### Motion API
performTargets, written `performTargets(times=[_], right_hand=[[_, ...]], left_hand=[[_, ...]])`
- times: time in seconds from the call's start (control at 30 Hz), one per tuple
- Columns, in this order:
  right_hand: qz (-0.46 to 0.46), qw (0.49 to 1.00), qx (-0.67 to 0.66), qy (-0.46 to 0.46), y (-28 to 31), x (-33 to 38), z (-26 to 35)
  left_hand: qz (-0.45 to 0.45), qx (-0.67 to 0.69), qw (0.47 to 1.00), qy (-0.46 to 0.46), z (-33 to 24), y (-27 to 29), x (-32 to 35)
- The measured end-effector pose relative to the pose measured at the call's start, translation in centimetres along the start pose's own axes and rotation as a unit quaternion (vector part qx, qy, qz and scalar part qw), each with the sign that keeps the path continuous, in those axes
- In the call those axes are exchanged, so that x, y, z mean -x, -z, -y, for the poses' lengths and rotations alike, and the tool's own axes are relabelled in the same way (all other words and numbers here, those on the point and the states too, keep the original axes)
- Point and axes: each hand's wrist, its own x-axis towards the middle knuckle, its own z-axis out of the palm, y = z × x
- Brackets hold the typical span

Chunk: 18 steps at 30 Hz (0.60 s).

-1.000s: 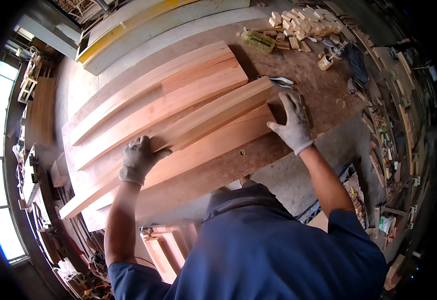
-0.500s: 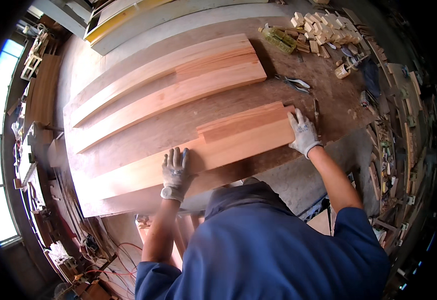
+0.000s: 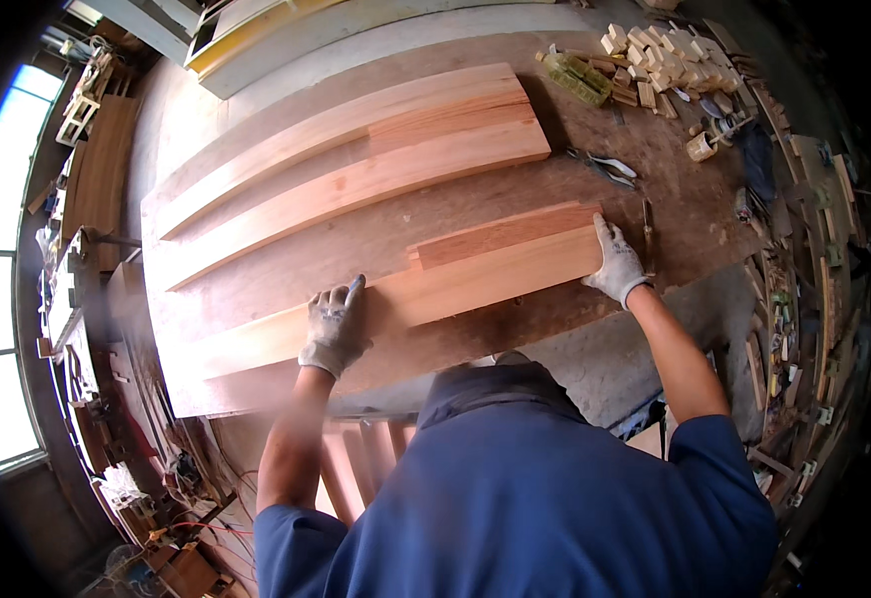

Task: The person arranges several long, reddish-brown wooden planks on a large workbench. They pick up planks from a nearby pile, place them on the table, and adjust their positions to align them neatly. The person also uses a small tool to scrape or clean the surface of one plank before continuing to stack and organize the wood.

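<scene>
A long pale wooden board [image 3: 495, 275] lies across the near side of the table, with a shorter reddish raised section [image 3: 505, 236] along its far right part. My left hand [image 3: 337, 327], in a whitish work glove, holds the board's near edge left of its middle, its fingers over the wood and the thumb raised to the right. At the board's right end, my gloved right hand [image 3: 619, 266] grips the end, fingers along the end face and thumb at the near corner. The board's underside is hidden.
Two similar boards, a farther board [image 3: 336, 140] and a nearer board [image 3: 355, 194], lie beyond. Pliers [image 3: 607, 169], a thin hand tool [image 3: 648, 237], a greenish plastic bottle [image 3: 577, 78] and piled wood blocks [image 3: 670, 60] are at right. A person in blue [image 3: 535, 478] fills the foreground.
The board appears tilted differently, its top face looking narrower. My left hand has slid left along it, while my right hand stays at the right end. The whole view has shifted slightly.
</scene>
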Motion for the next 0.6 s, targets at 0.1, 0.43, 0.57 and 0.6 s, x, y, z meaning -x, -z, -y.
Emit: performTargets(times=[0.1, 0.43, 0.57, 0.6], right_hand=[[0.005, 1.0, -0.003, 0.0, 0.1, -0.5, 0.7], [-0.022, 1.0, -0.005, -0.007, -1.8, -0.8, 1.4], [-0.019, 0.999, -0.03, 0.001, -2.1, -1.8, 0.8], [-0.024, 0.999, -0.029, 0.009, -2.1, -2.1, 0.7]], left_hand=[[-0.015, -0.011, 1.0, -0.005, 0.9, 0.7, -0.6], [-0.017, -0.033, 0.999, 0.012, 1.3, -1.4, -0.7], [-0.047, -0.038, 0.998, -0.003, 1.1, -1.8, -0.6], [-0.048, -0.035, 0.998, -0.004, 1.1, -1.8, -0.7]])
